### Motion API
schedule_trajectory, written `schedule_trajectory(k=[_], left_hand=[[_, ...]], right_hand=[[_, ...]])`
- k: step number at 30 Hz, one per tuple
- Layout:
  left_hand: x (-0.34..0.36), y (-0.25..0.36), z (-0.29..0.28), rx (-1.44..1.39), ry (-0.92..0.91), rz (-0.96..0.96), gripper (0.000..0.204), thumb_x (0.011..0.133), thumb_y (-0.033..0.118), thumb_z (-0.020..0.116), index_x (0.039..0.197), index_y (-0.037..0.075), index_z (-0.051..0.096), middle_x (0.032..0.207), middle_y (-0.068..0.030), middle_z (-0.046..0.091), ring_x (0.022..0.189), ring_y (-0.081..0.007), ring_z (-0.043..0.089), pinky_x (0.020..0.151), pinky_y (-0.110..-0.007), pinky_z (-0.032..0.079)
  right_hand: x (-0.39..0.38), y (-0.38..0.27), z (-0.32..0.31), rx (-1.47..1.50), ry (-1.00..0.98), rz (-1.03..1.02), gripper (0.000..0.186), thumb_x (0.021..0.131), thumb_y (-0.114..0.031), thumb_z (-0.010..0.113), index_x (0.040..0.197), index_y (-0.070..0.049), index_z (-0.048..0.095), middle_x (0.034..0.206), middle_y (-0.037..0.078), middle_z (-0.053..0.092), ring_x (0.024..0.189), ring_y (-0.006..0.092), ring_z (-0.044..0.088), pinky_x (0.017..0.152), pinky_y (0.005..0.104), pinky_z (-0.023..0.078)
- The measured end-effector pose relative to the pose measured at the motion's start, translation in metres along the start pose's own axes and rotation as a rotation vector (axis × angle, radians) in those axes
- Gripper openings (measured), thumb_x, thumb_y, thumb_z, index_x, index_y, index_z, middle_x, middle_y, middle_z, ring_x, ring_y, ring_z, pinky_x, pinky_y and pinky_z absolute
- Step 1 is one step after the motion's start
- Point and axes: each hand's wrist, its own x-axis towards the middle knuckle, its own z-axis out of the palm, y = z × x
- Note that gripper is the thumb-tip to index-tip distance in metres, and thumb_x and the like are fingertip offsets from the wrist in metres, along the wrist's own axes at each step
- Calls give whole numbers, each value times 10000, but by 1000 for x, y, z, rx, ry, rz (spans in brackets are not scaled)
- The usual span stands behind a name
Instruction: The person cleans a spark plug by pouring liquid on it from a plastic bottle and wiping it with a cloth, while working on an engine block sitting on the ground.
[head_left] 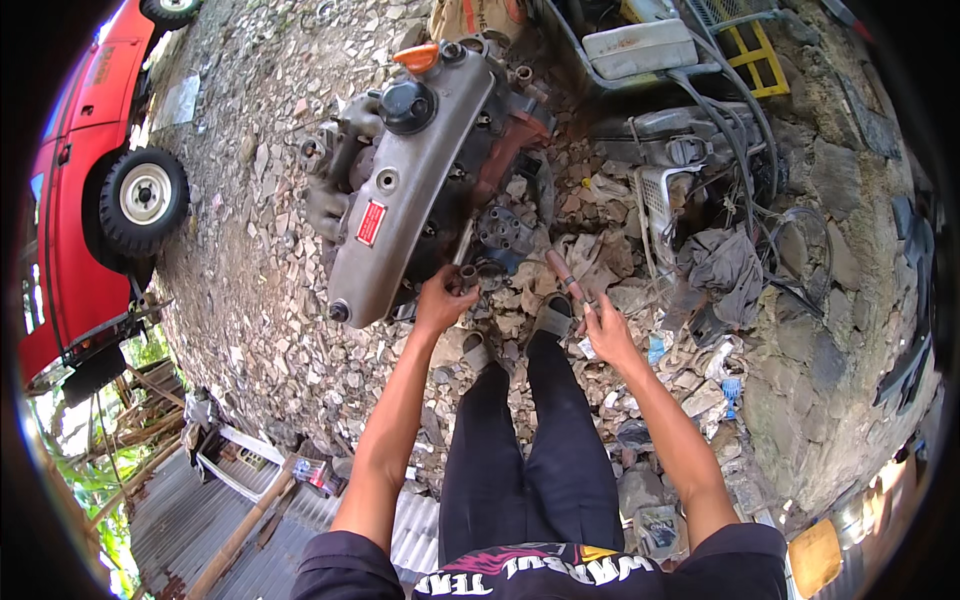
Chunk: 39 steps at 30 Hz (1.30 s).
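The right hand [610, 335] hides part of the brown-handled tool [565, 272].

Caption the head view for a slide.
Beside an engine on stony ground, the left hand holds a small metal part and the right hand a brown-handled tool.

You have two hands [441, 302], two shoes [551, 320], one handled tool [562, 270] and one metal piece [468, 273]; before you are one engine [420, 180] and one red car [88, 155].
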Motion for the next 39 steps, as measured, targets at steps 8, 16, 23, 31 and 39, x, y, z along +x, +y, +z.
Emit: schedule_trajectory(k=[8,16,23,31,39], left_hand=[[-44,25,-24,-956,50,-168,277,949,221,639,1130,19,582,1128,-153,691,982,-232,683,899,-372,560],[-125,90,-85,-1379,94,-445,250,998,274,613,1134,69,575,1162,-115,692,1098,-250,669,921,-361,565],[-208,116,-152,-1441,-45,-402,222,1003,259,610,1118,69,624,1098,-71,716,1027,-177,684,880,-293,568],[-296,132,-193,-1221,-113,-152,253,1011,161,584,1202,3,533,1181,-146,673,1135,-277,660,1014,-425,520],[-274,169,-192,-1089,69,2,466,969,140,672,1372,-18,498,1333,-118,585,1218,-197,567,1063,-330,426]], right_hand=[[-60,-49,25,403,-74,180,278,1065,-211,479,1205,5,583,824,44,677,532,61,469,493,258,415],[-139,-150,49,625,-137,25,294,1036,-83,475,1306,-43,584,1043,120,702,717,145,673,662,277,545],[-208,-252,61,-80,181,-282,154,929,-124,678,1009,8,684,995,159,691,817,278,685,703,360,520],[-245,-290,104,183,219,-338,259,999,-237,636,907,5,631,847,96,603,751,185,600,667,336,467],[-227,-329,154,657,-80,-313,263,1019,-261,628,1113,-17,643,785,-24,607,662,29,509,568,223,407]])
